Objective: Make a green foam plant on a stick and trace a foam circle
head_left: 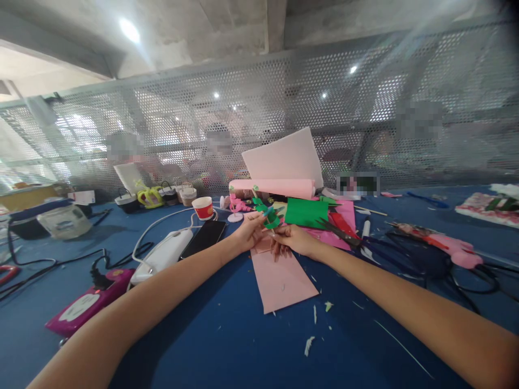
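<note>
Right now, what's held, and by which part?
A green leafy craft piece: left hand at its left edge, right hand apparently at its lower end.

Head view, forward and down, table [194,335] close

Above the far end of a paper sheet [284,292] lying on the table [194,346], the left hand [249,231] and right hand [290,241] are meeting. To their left, a phone [204,239] is resting beside a charging block [164,256], with a cup [203,209] standing just behind. Scissors [344,235] are lying to the right, and what appears to be a glue gun [450,247] is lying farther right. Behind the hands, a roll [271,187] is stretching crosswise before a mesh screen [182,119].
</note>
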The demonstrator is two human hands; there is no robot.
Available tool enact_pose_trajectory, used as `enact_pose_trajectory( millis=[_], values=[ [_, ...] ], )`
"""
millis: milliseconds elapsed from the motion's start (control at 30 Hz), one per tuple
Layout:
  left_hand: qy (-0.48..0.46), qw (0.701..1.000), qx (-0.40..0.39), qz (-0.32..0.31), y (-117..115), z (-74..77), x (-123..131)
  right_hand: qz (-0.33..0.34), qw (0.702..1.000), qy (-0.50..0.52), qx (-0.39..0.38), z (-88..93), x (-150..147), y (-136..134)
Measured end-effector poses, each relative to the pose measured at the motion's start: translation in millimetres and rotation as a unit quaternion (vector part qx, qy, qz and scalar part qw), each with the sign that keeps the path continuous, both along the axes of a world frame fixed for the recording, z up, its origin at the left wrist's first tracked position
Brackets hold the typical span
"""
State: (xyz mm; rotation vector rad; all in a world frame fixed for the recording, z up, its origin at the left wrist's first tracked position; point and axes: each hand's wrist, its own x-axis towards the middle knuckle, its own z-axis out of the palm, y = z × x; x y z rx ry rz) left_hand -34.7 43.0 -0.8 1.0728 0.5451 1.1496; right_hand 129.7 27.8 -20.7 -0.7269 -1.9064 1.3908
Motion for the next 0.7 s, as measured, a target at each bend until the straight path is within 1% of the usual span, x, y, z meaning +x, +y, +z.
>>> enact_pose_trajectory(
  millis=[467, 700],
  values=[
    [-0.001, 1.000, 0.008, -0.009, -3.0, 2.2, -0.1, 0.003, 1.000, -0.006, -0.005, 3.2, -0.4, -3.3],
    [0.000, 1.000, -0.005, -0.024, -3.2, 2.5, -1.4, -0.019, 1.000, 0.008, -0.006, 1.0, -1.0, 0.2]
  ],
)
